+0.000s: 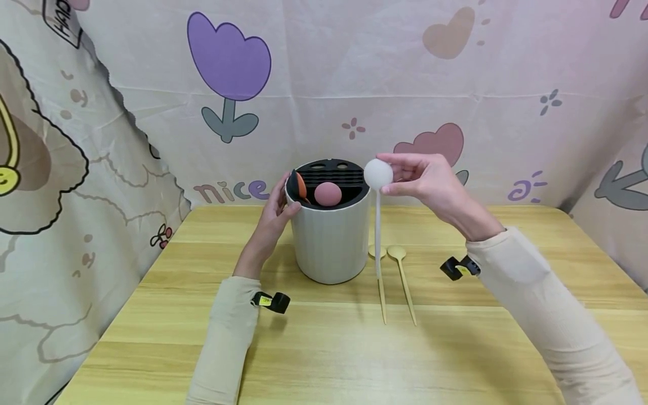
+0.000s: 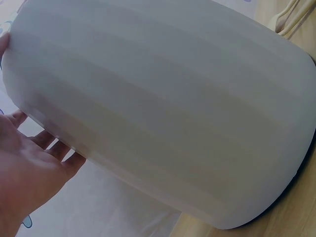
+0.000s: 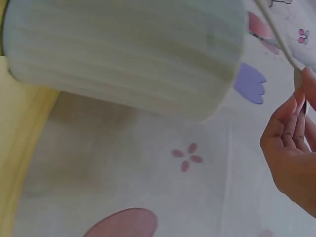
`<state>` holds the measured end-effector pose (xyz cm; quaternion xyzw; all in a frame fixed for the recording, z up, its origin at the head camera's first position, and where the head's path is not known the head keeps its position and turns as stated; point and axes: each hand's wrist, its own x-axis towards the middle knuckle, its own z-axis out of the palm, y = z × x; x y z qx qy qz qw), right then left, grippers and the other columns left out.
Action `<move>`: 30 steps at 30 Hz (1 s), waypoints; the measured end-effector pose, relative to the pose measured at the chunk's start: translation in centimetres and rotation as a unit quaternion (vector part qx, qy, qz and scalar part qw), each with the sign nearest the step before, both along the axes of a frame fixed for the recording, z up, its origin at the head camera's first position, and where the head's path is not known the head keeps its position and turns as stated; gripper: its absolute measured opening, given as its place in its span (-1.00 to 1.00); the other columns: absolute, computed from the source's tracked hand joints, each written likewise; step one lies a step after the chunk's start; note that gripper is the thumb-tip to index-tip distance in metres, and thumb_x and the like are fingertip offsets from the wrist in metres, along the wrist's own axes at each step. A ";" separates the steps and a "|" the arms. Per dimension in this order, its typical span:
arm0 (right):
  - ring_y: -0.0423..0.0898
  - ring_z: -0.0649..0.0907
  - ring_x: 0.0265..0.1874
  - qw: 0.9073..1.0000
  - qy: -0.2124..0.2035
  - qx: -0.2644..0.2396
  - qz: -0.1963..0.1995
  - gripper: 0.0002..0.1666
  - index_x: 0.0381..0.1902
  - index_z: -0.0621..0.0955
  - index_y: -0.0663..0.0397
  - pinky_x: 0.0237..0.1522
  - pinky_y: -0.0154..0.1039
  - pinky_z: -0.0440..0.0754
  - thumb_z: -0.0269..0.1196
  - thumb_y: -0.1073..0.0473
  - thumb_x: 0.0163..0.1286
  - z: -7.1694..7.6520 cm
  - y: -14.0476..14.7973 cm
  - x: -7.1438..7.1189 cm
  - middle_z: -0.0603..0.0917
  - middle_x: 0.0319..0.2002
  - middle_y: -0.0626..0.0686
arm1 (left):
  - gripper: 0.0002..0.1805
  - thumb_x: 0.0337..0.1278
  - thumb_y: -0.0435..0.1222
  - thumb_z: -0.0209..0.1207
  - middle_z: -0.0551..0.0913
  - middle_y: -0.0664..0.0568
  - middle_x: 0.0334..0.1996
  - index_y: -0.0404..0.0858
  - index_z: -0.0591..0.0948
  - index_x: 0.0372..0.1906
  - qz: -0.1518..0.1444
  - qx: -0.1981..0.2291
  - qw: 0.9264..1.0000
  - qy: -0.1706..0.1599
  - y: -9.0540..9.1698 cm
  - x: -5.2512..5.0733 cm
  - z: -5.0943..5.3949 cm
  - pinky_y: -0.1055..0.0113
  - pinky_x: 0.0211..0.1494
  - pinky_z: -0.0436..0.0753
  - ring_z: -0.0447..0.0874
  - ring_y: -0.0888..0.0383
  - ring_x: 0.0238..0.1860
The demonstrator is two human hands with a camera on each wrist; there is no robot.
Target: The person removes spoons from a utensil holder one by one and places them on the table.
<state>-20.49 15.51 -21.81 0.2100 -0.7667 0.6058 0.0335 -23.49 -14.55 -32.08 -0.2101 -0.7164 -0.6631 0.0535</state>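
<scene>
The right hand (image 1: pixel 440 183) pinches a white spoon (image 1: pixel 377 173), head up, at three o'clock from the holder (image 1: pixel 331 242); the left hand (image 1: pixel 269 222) grips its nine-o'clock side; yellow spoons (image 1: pixel 397 253) lie at four.

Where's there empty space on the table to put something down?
There's bare wooden table nearer the camera than the gold spoons, between the sleeves, and left of the left sleeve. It's crowded just right of the white container: spoons lie there, and the right hand holds a white utensil.
</scene>
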 end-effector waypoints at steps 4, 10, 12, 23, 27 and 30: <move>-0.14 0.68 -0.30 0.999 -0.027 0.023 0.010 -0.34 0.21 0.53 0.30 -0.11 -0.33 0.60 0.41 0.42 0.09 -1.1 0.4 -0.3 0.71 -0.36 -0.01 | -0.11 0.16 0.03 0.11 0.05 0.06 0.50 -0.01 0.02 0.54 0.002 -0.001 1.000 0.000 0.0 -0.1 -0.2 0.02 0.47 -0.03 -0.05 0.14 0.48; -0.12 0.66 -0.28 0.998 -0.040 0.043 0.029 -0.35 0.21 0.53 0.32 -0.10 -0.32 0.58 0.41 0.38 0.12 -3.0 1.0 -0.6 0.70 -0.33 -0.01 | -0.10 0.15 0.06 0.11 0.05 0.07 0.50 -0.01 0.02 0.54 0.002 -0.002 1.000 0.002 0.0 -0.1 -0.2 0.01 0.47 -0.03 -0.05 0.14 0.48; -0.12 0.65 -0.28 0.997 -0.044 0.052 0.031 -0.36 0.21 0.53 0.31 -0.10 -0.31 0.58 0.41 0.37 0.13 -3.5 1.2 -0.6 0.70 -0.32 -0.01 | -0.09 0.15 0.08 0.13 0.05 0.05 0.50 -0.02 0.02 0.54 0.001 0.000 1.000 0.003 0.0 -0.1 -0.2 0.00 0.46 -0.03 -0.05 0.12 0.48; -0.15 0.63 -0.22 0.989 -0.092 0.117 0.012 -0.35 0.22 0.52 0.31 -0.07 -0.34 0.55 0.41 0.32 0.14 -7.1 3.4 -0.9 0.67 -0.25 0.08 | -0.04 0.11 0.12 0.15 0.06 0.02 0.50 -0.05 0.02 0.54 0.002 0.000 1.000 0.000 0.0 0.0 0.1 -0.02 0.46 -0.04 -0.06 0.09 0.49; -0.17 0.62 -0.23 0.988 -0.098 0.121 -0.002 -0.32 0.23 0.49 0.37 -0.09 -0.39 0.55 0.41 0.33 0.12 -8.3 4.2 -1.0 0.66 -0.24 0.10 | -0.04 0.11 0.13 0.16 0.05 0.02 0.50 -0.05 0.02 0.54 0.003 0.000 1.000 -0.001 0.0 0.1 0.1 -0.02 0.46 -0.04 -0.06 0.10 0.49; -0.19 0.61 -0.22 0.987 -0.105 0.120 -0.006 -0.29 0.24 0.47 0.39 -0.10 -0.41 0.54 0.42 0.32 0.13 -9.0 4.7 -1.0 0.66 -0.23 0.09 | -0.03 0.10 0.15 0.16 0.05 0.03 0.50 -0.04 0.01 0.55 0.002 0.001 1.000 -0.002 0.0 0.1 0.0 0.00 0.47 -0.04 -0.06 0.10 0.49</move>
